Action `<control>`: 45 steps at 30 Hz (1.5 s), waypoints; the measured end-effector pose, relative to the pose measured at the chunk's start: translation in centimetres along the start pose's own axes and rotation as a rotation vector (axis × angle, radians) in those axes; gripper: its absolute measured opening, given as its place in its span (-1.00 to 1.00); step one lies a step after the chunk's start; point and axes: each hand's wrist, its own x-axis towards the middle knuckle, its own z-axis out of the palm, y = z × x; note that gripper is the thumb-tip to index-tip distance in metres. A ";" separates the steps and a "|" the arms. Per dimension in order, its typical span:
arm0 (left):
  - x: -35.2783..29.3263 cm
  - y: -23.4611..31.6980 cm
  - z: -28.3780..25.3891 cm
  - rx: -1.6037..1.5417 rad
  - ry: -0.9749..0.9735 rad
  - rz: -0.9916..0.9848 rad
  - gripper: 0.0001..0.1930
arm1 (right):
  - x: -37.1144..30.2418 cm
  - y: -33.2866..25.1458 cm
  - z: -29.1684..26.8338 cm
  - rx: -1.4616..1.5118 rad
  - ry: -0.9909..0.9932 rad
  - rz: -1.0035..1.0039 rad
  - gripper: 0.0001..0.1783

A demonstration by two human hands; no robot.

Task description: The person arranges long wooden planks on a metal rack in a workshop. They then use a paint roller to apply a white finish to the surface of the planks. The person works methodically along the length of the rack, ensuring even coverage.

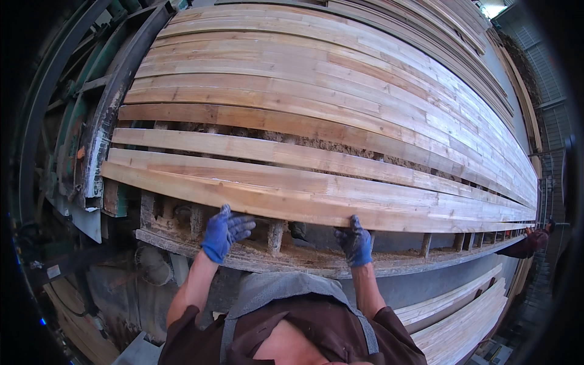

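Note:
A long pale wooden board [267, 202] lies nearest me, its front edge running across the rack. My left hand [226, 234], in a blue work glove, is at that front edge with its fingers spread, one fingertip up against the wood. Further right, my right hand [356, 242], gloved the same way, has its fingers stretched up to the same edge and touching it. Neither hand is wrapped round the board. Just behind it lies a second board [243, 171], close alongside. Beyond a narrow gap is another single board [201, 141].
A wide panel of boards [292, 79] laid side by side fills the far part. A metal frame [100, 121] stands at the left end. Below the boards runs a dusty ledge [304, 260] with uprights. More boards [462, 310] are stacked at lower right; another person [528, 242] stands at the far right.

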 end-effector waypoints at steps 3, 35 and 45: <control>-3.6 -1.7 -0.8 -0.195 -0.041 -0.160 -0.31 | -2.6 2.4 -2.4 -0.046 0.095 0.076 -0.58; 0.4 -1.3 3.4 -0.131 -0.109 -0.143 -0.53 | -0.7 -8.8 14.9 -1.421 -0.256 -1.395 -0.42; 1.1 -1.4 4.9 -0.191 -0.328 -0.103 -0.41 | -7.7 -0.7 4.2 -1.233 0.022 -1.107 -0.57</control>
